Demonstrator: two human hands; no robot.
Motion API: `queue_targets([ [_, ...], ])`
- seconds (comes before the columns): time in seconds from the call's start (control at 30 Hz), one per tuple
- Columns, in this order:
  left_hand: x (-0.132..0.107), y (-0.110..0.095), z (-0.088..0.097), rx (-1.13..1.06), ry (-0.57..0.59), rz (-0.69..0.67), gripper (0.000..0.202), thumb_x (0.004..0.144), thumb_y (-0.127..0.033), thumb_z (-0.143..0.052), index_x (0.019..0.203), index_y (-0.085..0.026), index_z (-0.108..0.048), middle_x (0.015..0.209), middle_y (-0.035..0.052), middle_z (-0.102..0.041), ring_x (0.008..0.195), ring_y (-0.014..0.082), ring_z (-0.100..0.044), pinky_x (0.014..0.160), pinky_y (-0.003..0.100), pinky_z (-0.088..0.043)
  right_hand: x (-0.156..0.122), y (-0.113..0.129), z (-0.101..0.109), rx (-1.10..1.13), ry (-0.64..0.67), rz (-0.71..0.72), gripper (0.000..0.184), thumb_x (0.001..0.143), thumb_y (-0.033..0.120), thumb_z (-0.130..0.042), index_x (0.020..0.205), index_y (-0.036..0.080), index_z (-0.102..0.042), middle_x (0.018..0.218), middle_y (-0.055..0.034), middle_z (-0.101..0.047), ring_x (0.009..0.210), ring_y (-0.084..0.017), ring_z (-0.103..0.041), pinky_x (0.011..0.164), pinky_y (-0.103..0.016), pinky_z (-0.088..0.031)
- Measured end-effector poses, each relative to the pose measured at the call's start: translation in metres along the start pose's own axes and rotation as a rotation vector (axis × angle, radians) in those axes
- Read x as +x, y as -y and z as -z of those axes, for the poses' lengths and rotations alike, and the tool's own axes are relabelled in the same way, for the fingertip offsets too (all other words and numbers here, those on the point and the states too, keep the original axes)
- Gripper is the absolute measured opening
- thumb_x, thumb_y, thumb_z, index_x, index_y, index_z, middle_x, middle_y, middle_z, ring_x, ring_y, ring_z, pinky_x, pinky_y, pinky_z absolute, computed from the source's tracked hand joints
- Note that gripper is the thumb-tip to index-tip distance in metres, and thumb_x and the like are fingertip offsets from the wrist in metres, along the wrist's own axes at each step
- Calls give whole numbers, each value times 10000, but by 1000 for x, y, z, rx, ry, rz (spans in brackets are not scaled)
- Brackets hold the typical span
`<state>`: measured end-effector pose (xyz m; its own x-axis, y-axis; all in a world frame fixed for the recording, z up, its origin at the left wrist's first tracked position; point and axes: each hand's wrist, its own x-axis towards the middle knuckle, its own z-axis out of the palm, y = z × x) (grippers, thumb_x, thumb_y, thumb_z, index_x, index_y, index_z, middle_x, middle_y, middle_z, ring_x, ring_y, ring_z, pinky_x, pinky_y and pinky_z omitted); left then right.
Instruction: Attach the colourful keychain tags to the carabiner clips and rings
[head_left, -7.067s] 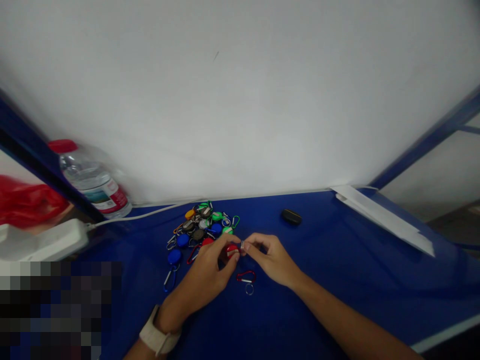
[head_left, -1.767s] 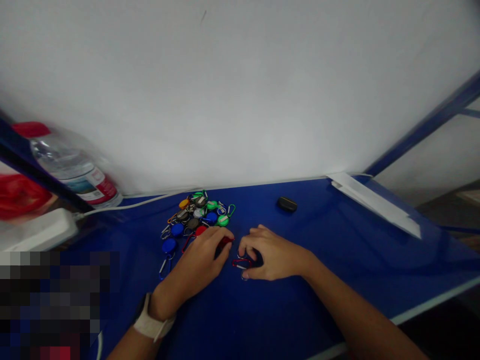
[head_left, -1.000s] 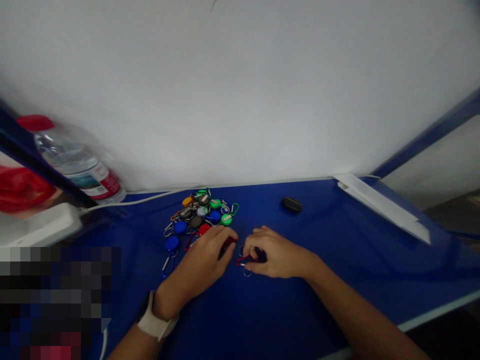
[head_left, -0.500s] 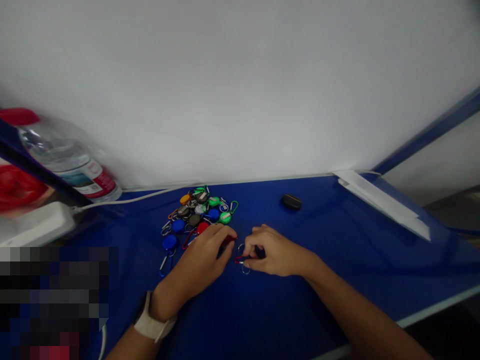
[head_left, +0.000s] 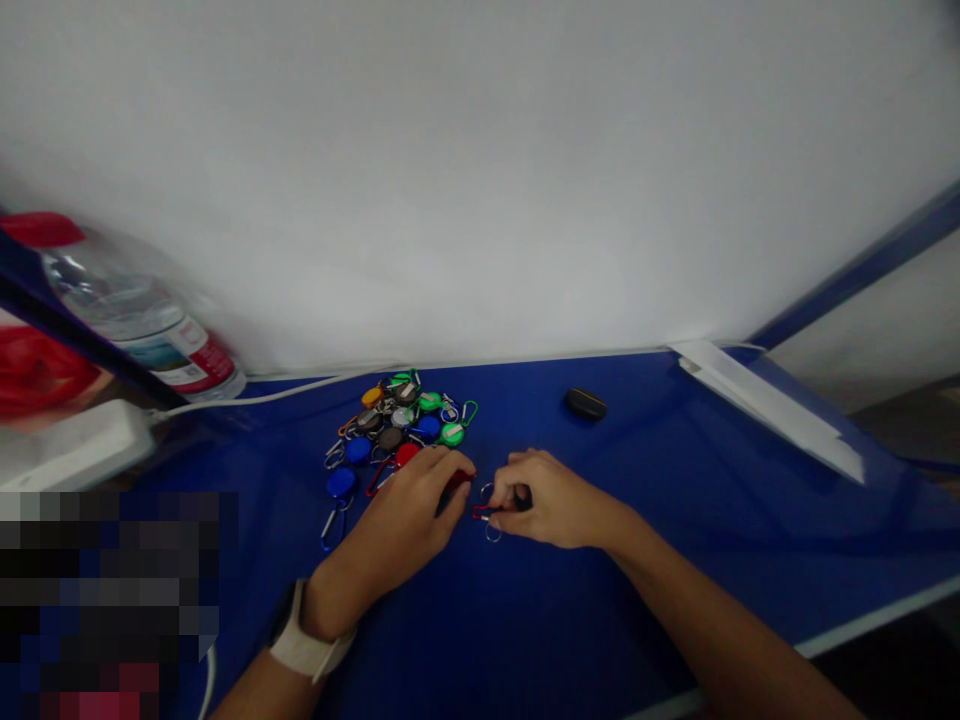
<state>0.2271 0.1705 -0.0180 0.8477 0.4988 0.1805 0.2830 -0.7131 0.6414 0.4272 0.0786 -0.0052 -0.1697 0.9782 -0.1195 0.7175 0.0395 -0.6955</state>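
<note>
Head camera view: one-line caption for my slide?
Left hand holds a red tag, right hand a red carabiner, by heaped keychains on a blue table.

Left hand (head_left: 397, 510) closed over a red key tag (head_left: 456, 481), just beside a heap of colored carabiner key tags (head_left: 397, 420). Right hand (head_left: 555, 498) pinching a red carabiner (head_left: 480, 512), metal ring (head_left: 492, 533) just below it. Items on blue table (head_left: 675, 560). Water bottle (head_left: 142, 320) far left; small black case (head_left: 585, 404) beyond hands.

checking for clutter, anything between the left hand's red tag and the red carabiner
Nothing visible: only blue tabletop lies between the red tag in the left hand and the red carabiner at the right hand.
</note>
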Motion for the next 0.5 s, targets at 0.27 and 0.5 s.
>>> queue_targets([
  [0.27, -1, -2, 0, 15, -14, -16, 163, 1009, -170, -472, 1087, -218, -606, 1109, 57, -642, 1048, 208, -603, 951, 374, -482, -1, -2, -2, 30, -19, -4, 134, 778, 207, -797, 841, 166, -686, 692, 36, -659, 612, -104, -571, 731, -264, -406],
  [0.5, -1, -1, 0, 23, -13, -13, 174, 1001, -146, -483, 1112, -217, -597, 1119, 45, -633, 1057, 204, -597, 959, 369, -475, -2, -3, -1, -25, -26, 46, 217, 830, 287, -794, 995, 177, -705, 745, 26, -680, 725, -134, -626, 843, -302, -410],
])
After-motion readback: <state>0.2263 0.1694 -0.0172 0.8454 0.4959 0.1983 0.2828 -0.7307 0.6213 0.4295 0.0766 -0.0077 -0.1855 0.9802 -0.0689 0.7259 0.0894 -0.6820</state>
